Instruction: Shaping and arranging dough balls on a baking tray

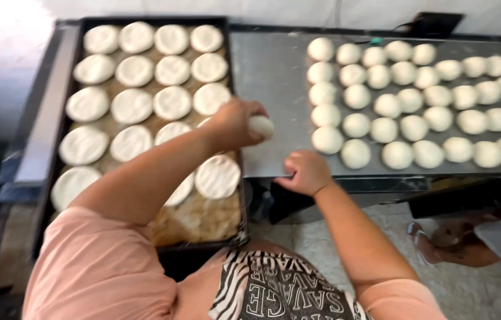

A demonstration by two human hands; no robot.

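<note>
My left hand holds a round white dough ball just above the gap between the baking tray and the steel table. My right hand rests with curled fingers on the near edge of the steel table, close to the nearest dough balls. Nothing shows inside the right hand. The dark baking tray on the left is lined with paper and carries several flattened dough discs in rows. My left forearm covers some of the discs near the tray's front.
Several rows of round dough balls fill the right part of the steel table. A sandalled foot stands on the tiled floor at lower right. A dark box sits at the table's back edge.
</note>
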